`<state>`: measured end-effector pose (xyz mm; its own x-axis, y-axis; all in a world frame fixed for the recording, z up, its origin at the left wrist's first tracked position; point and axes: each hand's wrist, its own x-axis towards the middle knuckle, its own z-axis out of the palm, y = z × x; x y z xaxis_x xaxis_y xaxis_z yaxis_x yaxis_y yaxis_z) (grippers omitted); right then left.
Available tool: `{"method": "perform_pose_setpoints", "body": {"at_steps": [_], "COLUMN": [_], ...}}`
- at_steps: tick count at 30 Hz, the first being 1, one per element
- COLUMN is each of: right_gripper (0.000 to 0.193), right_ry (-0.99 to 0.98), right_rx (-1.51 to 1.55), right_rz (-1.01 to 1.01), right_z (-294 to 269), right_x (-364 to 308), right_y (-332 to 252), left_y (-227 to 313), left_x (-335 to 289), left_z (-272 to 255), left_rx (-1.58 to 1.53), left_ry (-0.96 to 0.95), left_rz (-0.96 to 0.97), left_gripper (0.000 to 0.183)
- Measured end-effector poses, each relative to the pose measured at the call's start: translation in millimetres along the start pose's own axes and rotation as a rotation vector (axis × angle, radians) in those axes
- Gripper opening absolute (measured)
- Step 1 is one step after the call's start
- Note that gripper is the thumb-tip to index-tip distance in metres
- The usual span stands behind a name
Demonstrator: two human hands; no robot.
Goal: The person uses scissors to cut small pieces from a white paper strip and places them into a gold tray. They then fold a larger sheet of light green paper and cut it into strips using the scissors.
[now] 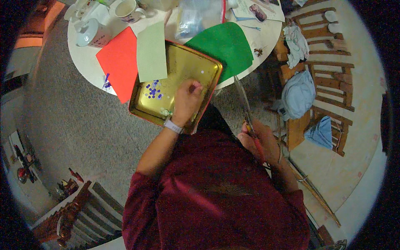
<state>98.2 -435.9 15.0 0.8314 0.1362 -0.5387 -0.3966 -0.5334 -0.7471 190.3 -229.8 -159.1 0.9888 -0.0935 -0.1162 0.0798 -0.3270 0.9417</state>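
As the right hand (266, 141) grips scissors (245, 102), the left hand (187, 100) curls inward, contents unclear.

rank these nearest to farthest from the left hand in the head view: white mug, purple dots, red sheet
1. Purple dots: inside the gold tray, just left of the left hand.
2. Red sheet: farther left, beside the tray.
3. White mug: ahead and left, beyond the tray.

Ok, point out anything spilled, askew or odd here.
The shallow gold metal tray sits askew, its near side jutting past the edge of the white, curved-edged table. Thin purple scraps lie loose near the table's left edge and small dark brown bits near its right, looking untidy.
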Motion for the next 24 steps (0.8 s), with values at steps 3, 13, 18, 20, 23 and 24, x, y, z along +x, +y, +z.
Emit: {"method": "perform_pose_setpoints", "body": {"at_steps": [3,13,18,20,23,24], "right_gripper": [0.018,0.019,0.021,0.021,0.021,0.022], "right_ry": [0.026,-0.029,-0.033,-0.009,-0.027,-0.043], "right_rx": [-0.02,-0.053,-0.024,0.134,0.251,0.269], "right_rz": [-0.078,-0.228,-0.376,-0.478,-0.508,-0.498], "right_z": [6,56,102,125,148,154], "right_x": [2,21,14,13,3,-1], "right_y": [-13,-60,-95,-100,-117,-123], "left_y": [16,82,100,106,111,112], "left_x": [-6,-80,-123,-139,-161,-167], "left_z": [-24,-121,-164,-178,-193,-196], "left_rx": [-0.427,-0.907,-0.83,-0.789,-0.757,-0.745], "left_ry": [-0.047,0.023,0.076,0.109,0.131,0.142], "left_rz": [-0.284,-0.3,-0.197,-0.158,-0.082,-0.069], "left_gripper": [0.008,0.022,0.027,0.027,0.026,0.026]}}
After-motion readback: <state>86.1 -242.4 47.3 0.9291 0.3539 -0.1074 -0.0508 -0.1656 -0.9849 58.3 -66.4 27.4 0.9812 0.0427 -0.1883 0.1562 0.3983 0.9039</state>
